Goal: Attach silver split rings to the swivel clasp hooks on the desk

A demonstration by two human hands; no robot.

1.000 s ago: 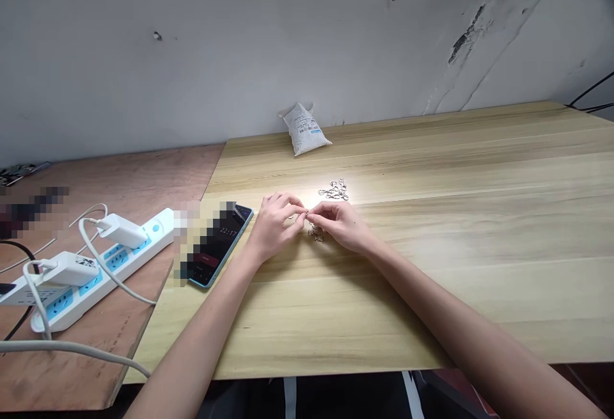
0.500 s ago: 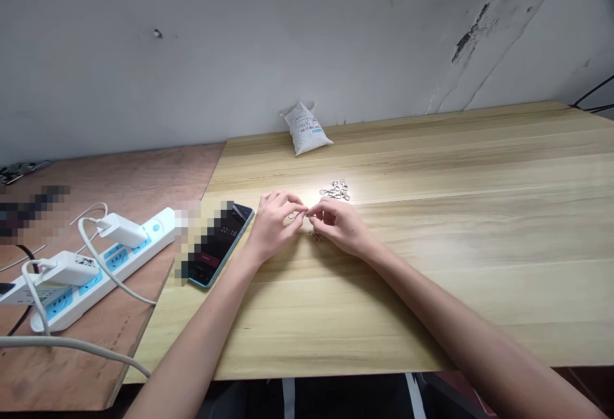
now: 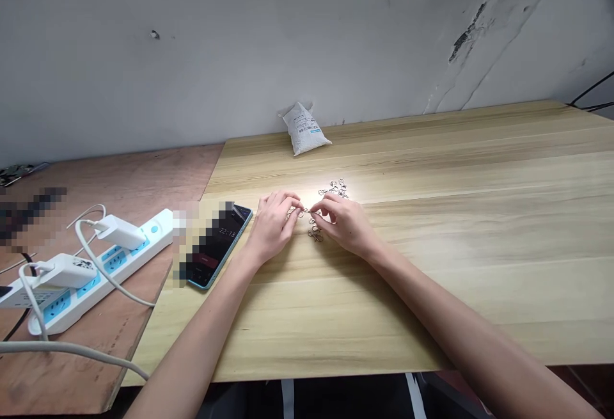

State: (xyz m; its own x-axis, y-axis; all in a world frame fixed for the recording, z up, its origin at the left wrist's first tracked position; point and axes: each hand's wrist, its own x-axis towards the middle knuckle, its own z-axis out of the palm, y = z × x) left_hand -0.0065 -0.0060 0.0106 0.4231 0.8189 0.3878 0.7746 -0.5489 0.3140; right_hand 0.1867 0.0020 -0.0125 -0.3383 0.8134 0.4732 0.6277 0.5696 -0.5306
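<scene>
My left hand (image 3: 273, 224) and my right hand (image 3: 346, 222) meet over the light wooden table (image 3: 432, 265), fingertips pinched together on a small metal clasp (image 3: 306, 212) between them. Another small metal clasp (image 3: 315, 234) lies on the table just under my right hand. A little pile of the same metal clasps (image 3: 335, 189) sits just beyond my right hand in a bright spot of light.
A phone (image 3: 217, 245) with a lit screen lies left of my left hand. On the brown board further left is a white power strip (image 3: 96, 265) with chargers and cables. A small white bag (image 3: 303, 128) stands by the wall.
Both hands stay in nearly the same place; the fingertips have shifted a little around the small clasp, and the view has drifted slightly.
</scene>
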